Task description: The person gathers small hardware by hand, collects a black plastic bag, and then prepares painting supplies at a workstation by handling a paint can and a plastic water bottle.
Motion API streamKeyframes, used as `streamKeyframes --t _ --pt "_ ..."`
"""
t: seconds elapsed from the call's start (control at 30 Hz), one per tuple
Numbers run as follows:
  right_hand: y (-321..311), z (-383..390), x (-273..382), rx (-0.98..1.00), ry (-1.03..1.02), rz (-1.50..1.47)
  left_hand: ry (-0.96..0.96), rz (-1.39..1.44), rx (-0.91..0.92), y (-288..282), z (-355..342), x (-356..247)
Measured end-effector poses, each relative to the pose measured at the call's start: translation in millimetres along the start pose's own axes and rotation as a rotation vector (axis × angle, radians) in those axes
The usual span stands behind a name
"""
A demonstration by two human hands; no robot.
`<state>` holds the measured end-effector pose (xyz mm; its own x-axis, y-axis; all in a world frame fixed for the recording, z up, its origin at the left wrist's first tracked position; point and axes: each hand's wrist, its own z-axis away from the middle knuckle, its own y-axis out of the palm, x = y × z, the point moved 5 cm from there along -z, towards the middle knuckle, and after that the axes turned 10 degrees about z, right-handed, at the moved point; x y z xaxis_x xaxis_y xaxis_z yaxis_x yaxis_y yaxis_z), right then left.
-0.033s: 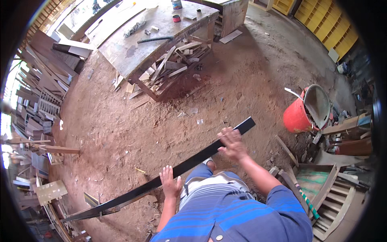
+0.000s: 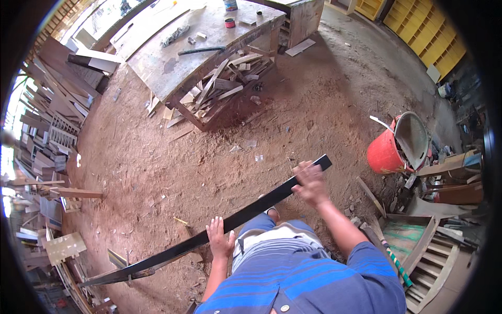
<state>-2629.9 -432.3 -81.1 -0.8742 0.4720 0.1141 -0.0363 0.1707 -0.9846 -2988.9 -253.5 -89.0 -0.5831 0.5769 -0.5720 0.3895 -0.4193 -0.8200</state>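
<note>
- Black and slender, a long strip (image 2: 261,203) lies directly under both hands, slanting across the front of the body from lower left to upper right; one end shows just past the right hand, the other reaches well off to the left.
- The hands sit apart along it, probably because a piece this long would wobble or tip if touched at one place only.
- Right hand (image 2: 311,186): fingers extended and blurred, lying over the strip near its upper end; they look unclosed, though firm contact is hard to tell.
- Left hand (image 2: 220,238): fingers straight and slightly spread, laid across the strip without curling round it, the thumb apart; this seems to be steadying more than gripping.
- Below the strip, toward its lower left, pieces of wood show close by; they may prop it, but the contact is unclear.
- Around the person spreads a reddish earth floor (image 2: 172,167), littered with scraps.
- Ahead stands a worktop (image 2: 151,63) carrying a small red tin (image 2: 229,23) and a dark narrow bar (image 2: 201,51); offcuts (image 2: 225,83) are heaped beneath, perhaps stored out of the way.
- To the right, a red bucket (image 2: 384,152) leans over, near a slatted wooden frame (image 2: 431,267).
- Farthest right, yellow shelving (image 2: 429,36) stands.
</note>
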Motion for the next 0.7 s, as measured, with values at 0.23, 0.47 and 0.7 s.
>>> streamKeyframes --t 0.23,0.47,0.7 --pt "5 -27 -202 -0.115 0.544 0.110 -0.043 0.065 0.150 -4 -37 -11" --pt "-9 -93 12 0.901 -0.261 -0.075 -0.009 0.054 0.232 50 -70 -44" --pt "75 -93 112 1.273 -0.769 -0.180 -0.070 0.097 0.117 81 -71 -76"
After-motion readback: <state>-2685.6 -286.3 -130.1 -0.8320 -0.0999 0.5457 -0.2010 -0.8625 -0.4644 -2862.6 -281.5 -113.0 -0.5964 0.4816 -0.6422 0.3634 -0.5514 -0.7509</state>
